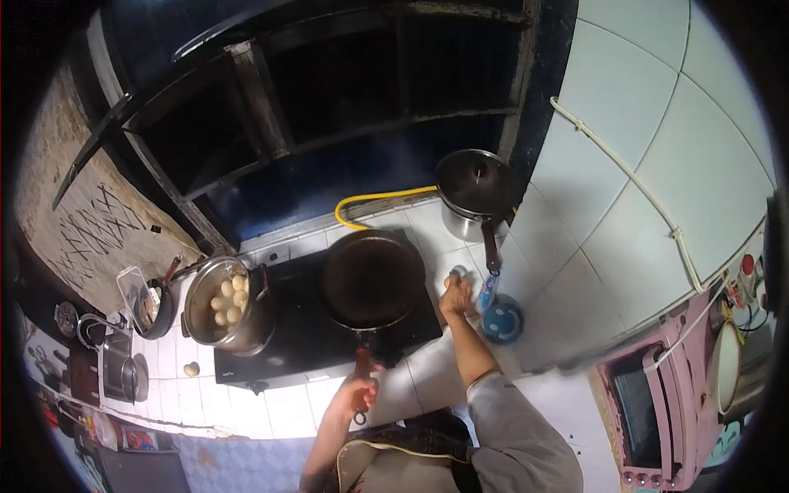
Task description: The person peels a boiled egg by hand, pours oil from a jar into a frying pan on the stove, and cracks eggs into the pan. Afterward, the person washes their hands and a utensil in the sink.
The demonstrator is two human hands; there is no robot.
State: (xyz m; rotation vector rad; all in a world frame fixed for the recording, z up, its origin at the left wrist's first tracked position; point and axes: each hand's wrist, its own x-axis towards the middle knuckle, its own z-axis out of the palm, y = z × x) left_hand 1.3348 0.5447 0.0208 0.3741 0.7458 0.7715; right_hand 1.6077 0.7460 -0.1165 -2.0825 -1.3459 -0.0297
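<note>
Steady the frying pan (371,283) by its handle (362,374).
The left hand (352,396) wraps the handle; a firm, level grip would best keep the pan flat on the right part of the black stove (288,316). The right hand (457,297), fingers bent, is at a small round item (458,270) on the worktop (288,415), left of the blue container (502,320); whether it pinches it, I cannot tell.
</note>
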